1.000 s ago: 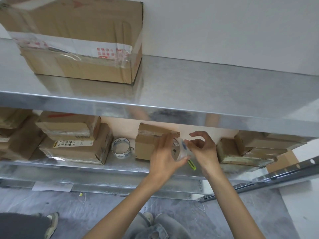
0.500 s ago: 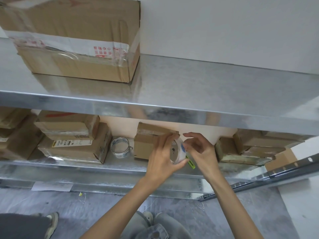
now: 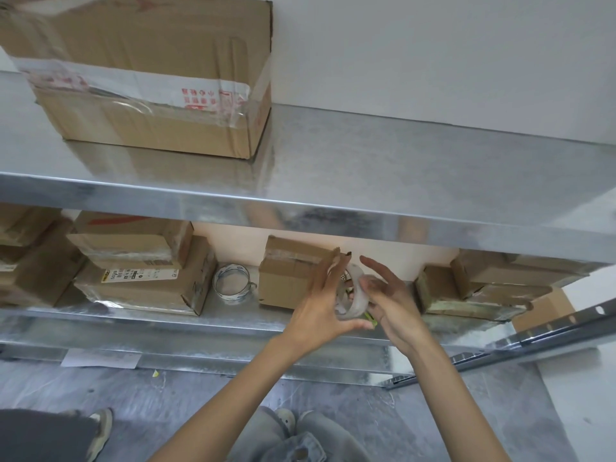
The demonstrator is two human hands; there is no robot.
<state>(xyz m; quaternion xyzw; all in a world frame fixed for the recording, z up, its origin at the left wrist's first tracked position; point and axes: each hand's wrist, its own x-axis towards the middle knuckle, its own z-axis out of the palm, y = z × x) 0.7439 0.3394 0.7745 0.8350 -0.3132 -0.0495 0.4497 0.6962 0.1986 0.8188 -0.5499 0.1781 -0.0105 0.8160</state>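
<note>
Judged light, stiff and slick, the tape roll (image 3: 357, 290) is clasped at its rim by the left hand (image 3: 316, 308) and touched by the straight-fingered right hand (image 3: 391, 303).

Big carton (image 3: 156, 71), upper shelf (image 3: 400, 168), far left: its white tape band (image 3: 133, 83) carries red Chinese characters, upside down from here and too blurred to read.

Lower shelf (image 3: 233, 315), left: bottom box (image 3: 143, 291) has a white label (image 3: 133, 273) with a yellow-black logo and rows of small print, not legible. The upper box (image 3: 130, 238) has a barcode strip (image 3: 156, 262), digits unreadable.

Loose tape roll (image 3: 231, 283): blue print on the core, illegible.

Held tape roll (image 3: 355, 295): dark specks inside the core, no letters made out.
</note>
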